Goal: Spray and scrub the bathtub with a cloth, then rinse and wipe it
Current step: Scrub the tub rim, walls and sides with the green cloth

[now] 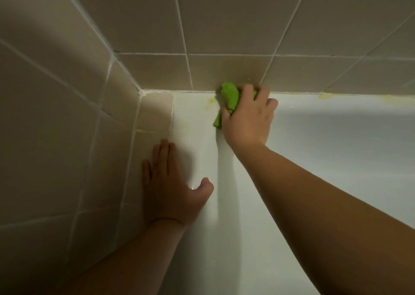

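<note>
The white bathtub (325,137) fills the lower right of the head view, its far rim meeting the tiled wall. My right hand (247,117) grips a bunched green cloth (229,97) and holds it against the tub's far rim, right at the grout line. My left hand (170,184) lies flat with straight fingers, partly on the tub's white end ledge and partly on the beige tile beside it. Yellowish stains (326,96) show along the seam to the right of the cloth, and a small one (211,101) sits just left of it.
Beige tiled walls (224,25) with white grout meet in a corner (141,91) at the tub's far left end. The left wall (56,115) stands close beside my left arm. The tub's smooth white inner surface stretches to the right.
</note>
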Motion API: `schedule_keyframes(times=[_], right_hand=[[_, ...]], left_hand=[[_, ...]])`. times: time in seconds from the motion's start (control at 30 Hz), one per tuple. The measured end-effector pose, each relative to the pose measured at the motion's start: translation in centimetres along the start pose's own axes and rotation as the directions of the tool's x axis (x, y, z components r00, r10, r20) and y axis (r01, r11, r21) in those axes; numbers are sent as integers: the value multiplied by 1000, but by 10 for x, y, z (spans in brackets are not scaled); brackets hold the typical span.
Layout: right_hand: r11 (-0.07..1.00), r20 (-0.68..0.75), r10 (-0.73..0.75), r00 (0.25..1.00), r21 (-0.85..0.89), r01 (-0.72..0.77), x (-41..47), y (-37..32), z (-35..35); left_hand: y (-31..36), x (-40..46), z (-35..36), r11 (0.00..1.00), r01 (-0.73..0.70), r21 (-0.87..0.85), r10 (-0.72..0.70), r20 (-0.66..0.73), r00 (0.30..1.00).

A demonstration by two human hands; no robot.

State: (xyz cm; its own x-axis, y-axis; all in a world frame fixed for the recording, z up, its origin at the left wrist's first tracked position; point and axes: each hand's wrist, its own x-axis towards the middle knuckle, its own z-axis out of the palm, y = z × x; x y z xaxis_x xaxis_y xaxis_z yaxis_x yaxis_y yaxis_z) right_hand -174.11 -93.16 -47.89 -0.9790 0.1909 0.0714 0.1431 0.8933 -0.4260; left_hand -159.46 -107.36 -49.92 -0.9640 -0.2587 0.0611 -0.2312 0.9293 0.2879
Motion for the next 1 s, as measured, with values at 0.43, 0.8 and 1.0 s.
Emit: schedule_keyframes(times=[0.43,0.8,1.0], right_hand=[[980,68,-197,978,13,197,1,-5,-1],[865,255,-501,827,112,490,-7,-24,-2],[872,320,-485,814,98,480,12,-31,-8]], left_hand=[[4,7,0,1000,4,-14,-4,31,1000],[9,12,-4,999,34,-31,-32,49,998],[11,15,-7,990,90,-110,-81,83,993]])
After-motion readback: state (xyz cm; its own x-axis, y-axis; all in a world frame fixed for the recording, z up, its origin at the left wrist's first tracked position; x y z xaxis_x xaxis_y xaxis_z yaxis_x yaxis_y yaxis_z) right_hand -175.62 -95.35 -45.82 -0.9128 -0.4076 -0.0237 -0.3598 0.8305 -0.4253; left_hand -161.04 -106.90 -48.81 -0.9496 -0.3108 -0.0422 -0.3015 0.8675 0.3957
